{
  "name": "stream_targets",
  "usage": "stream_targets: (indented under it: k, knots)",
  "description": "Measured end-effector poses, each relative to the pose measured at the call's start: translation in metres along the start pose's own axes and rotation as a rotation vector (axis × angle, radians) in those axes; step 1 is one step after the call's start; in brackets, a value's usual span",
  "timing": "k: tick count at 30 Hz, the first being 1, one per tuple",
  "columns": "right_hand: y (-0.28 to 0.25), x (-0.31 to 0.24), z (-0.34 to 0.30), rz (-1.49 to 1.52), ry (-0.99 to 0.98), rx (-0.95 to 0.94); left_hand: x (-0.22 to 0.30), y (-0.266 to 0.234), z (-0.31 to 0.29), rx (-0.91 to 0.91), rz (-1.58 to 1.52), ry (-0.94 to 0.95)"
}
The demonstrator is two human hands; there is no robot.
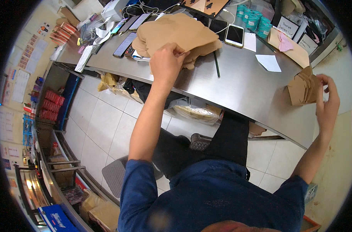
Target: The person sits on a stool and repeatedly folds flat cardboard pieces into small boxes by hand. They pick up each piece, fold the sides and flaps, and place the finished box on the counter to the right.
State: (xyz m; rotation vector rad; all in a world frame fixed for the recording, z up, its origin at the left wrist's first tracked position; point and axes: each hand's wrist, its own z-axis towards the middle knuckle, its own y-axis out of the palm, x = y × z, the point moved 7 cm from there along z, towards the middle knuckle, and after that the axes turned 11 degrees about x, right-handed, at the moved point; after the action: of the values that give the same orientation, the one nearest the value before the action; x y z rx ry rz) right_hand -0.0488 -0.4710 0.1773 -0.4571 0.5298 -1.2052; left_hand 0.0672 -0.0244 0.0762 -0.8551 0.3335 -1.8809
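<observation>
A pile of flat brown cardboard box blanks (172, 31) lies on the steel table, their curved edges overlapping unevenly. My left hand (169, 62) is at the pile's near edge, its fingers curled and pinched on the rim of a blank. Toward the table's right end stand several folded brown cardboard boxes (301, 88), nested into one another. Just right of them is my right hand (327, 98), fingers bent and apart with nothing held in them; whether a fingertip touches the boxes is hard to tell.
The steel table (237, 91) carries a white-faced phone (234, 36), a dark pen (216, 65), white paper (268, 63) and teal rolls (264, 27). More phones (125, 44) and cables lie at the left. Under the table are plastic-wrapped bundles (195, 110); a grey stool (115, 176) stands below.
</observation>
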Motion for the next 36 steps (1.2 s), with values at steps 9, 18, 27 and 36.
stream_targets:
  k: [9, 18, 27, 36]
  knots:
    - [0.035, -0.059, -0.089, 0.758, 0.186, 0.373, -0.035, -0.177, 0.014, 1.032, -0.172, 0.005]
    - [0.094, -0.3, -0.097, 1.685, -0.169, -0.446, 0.043, -0.257, -0.154, 0.826, -0.299, -0.245]
    - [0.187, -0.319, -0.163, 1.576, 0.576, -0.913, 0.035, -0.185, -0.206, -0.04, -0.453, -0.427]
    - [0.186, -0.265, -0.115, 1.182, -0.174, -0.838, 0.003, -0.178, -0.149, 0.083, -0.198, -0.374]
